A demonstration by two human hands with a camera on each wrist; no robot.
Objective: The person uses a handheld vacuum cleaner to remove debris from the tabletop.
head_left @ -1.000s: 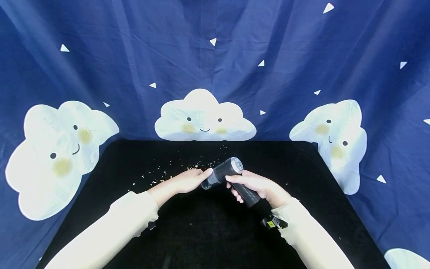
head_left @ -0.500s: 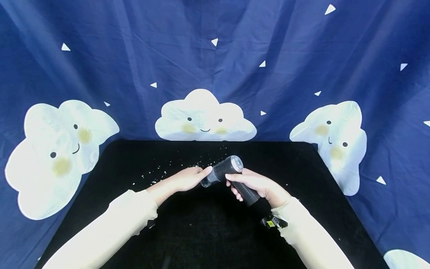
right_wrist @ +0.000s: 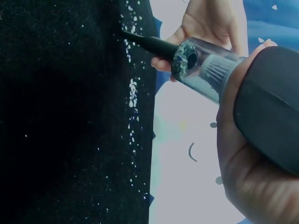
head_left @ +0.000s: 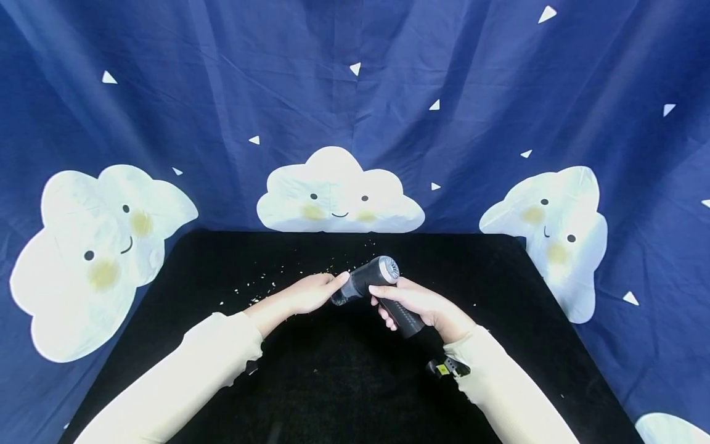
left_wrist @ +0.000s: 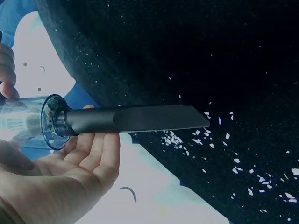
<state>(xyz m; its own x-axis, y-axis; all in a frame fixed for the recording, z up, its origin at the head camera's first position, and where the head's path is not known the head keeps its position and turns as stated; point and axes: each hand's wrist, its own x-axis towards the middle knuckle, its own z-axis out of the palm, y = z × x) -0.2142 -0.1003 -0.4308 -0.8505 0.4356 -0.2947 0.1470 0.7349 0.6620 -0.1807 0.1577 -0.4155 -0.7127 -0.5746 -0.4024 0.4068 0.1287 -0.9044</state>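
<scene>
A blue curtain [head_left: 299, 92] fills the far side and wraps both flanks, its folds running up toward 12 o'clock. In front spreads a black table [head_left: 344, 394] with rounded far corners. White smiling clouds sit on the curtain: a left cloud [head_left: 100, 265] near 9, a middle cloud [head_left: 338, 197] at 12, a right cloud [head_left: 551, 240] near 3, and part of another at 4.

Two pale sleeves [head_left: 172, 382] enter from 7 and 5 o'clock. Toward 12 from the table's visible middle is a handheld vacuum [head_left: 364, 279], its handle slanting to 5. The right hand [head_left: 416, 301] grips that handle; the left hand [head_left: 310, 293] holds the front, thumb against the clear chamber, fingers around the base of the black nozzle [left_wrist: 145, 118]. In the left wrist view the nozzle points to 3; whether its tip touches the table cannot be told.

White triangles [head_left: 547, 13] dot the curtain; white bits [left_wrist: 236, 161] lie scattered toward 10.

Against one second ago, both hands hold the same places, the vacuum's handle sits slightly nearer 9, and fewer bits show just beyond the left hand.
</scene>
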